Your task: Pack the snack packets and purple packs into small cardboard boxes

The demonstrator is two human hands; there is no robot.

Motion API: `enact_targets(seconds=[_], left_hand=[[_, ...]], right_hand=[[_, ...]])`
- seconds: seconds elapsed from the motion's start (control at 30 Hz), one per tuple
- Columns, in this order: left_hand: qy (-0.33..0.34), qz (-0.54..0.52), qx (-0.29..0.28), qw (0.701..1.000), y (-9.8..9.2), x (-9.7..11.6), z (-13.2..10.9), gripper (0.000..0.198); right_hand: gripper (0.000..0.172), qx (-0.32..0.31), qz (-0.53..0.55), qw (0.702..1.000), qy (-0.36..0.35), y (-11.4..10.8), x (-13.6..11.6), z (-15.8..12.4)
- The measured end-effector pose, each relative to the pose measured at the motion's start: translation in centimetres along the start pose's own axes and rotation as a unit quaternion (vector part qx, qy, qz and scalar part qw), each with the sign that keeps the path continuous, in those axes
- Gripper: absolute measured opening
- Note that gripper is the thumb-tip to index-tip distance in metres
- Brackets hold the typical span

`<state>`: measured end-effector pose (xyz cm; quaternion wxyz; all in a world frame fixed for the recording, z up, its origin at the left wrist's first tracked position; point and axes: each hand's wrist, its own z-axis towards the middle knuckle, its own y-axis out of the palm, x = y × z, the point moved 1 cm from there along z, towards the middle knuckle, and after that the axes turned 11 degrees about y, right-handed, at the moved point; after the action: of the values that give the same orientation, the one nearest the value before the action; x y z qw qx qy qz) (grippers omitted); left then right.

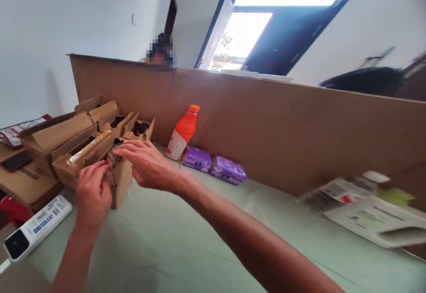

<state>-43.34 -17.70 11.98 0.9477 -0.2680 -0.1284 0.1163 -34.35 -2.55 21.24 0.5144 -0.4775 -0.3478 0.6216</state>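
At the front of a small open cardboard box (121, 185), my left hand (93, 186) has its fingers curled around the near edge of a clear plastic packet (115, 154). A small red bit shows at those fingertips. Over the packet reaches my right hand (146, 162) from the right, fingers stretched out and lying against its top. The packet sits partly in the box's opening, and what it contains is too blurred to tell. The undersides of my right fingers are hidden.
More open cardboard boxes (63, 133) stand at left. A white power strip (40, 226) lies in front. Behind are an orange bottle (183, 131) and two purple tissue packs (229, 170). A cardboard partition (282, 128) runs across; a person (161, 55) is beyond. White packaging (376, 222) lies right.
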Motion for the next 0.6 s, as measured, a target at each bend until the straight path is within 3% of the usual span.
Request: enact_targets(seconds=[0.07, 0.13, 0.23, 0.37, 0.47, 0.6], left_hand=[[0.029, 0.023, -0.100, 0.994, 1.1, -1.6, 1.5, 0.043], [0.059, 0.023, -0.164, 0.984, 2.1, -2.5, 2.4, 0.041], [0.091, 0.015, -0.215, 0.972, 2.7, -2.9, 2.9, 0.030], [0.123, 0.002, -0.238, 0.964, 2.0, -2.7, 2.6, 0.030], [0.134, -0.019, -0.172, 0.976, 0.7, -2.2, 1.5, 0.025], [0.139, -0.068, 0.046, 0.987, -0.6, -1.5, -0.7, 0.013]], right_hand=[[0.056, -0.036, -0.072, 0.997, -0.023, 0.7, 1.3, 1.4], [0.043, -0.057, -0.097, 0.993, -0.039, 1.4, 2.1, 1.3], [0.030, -0.043, -0.071, 0.995, -0.050, 1.8, 2.7, -0.8], [0.030, -0.042, 0.005, 0.998, -0.054, 1.6, 3.3, -3.0], [0.032, -0.079, 0.056, 0.995, -0.039, 1.6, 3.7, -2.5], [0.027, -0.109, 0.044, 0.993, -0.017, 3.3, 3.9, 0.0]])
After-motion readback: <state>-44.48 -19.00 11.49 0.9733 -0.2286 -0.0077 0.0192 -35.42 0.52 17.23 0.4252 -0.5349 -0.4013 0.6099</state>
